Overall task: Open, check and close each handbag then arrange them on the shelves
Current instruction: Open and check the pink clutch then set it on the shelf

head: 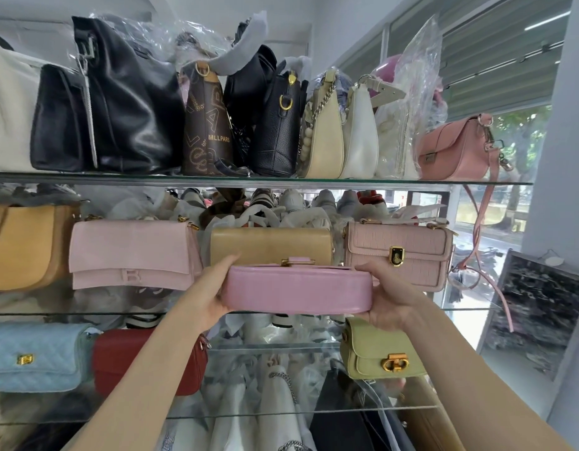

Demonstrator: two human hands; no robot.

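I hold a small pink handbag [298, 289] with a gold clasp on top, level, in front of the middle glass shelf [53, 312]. My left hand [213, 288] grips its left end and my right hand [387, 296] grips its right end. Its flap looks closed and its bottom faces me. Right behind it on that shelf stands a tan bag [272, 244], between a pale pink flap bag [132, 253] and a pink croc-textured bag [399, 253].
The top glass shelf [249, 182] is packed with black, brown, cream and salmon bags. On the lower shelf stand a blue quilted bag [34, 356], a red bag [125, 359] and a green bag [376, 349]. A window and a framed picture [535, 307] are on the right.
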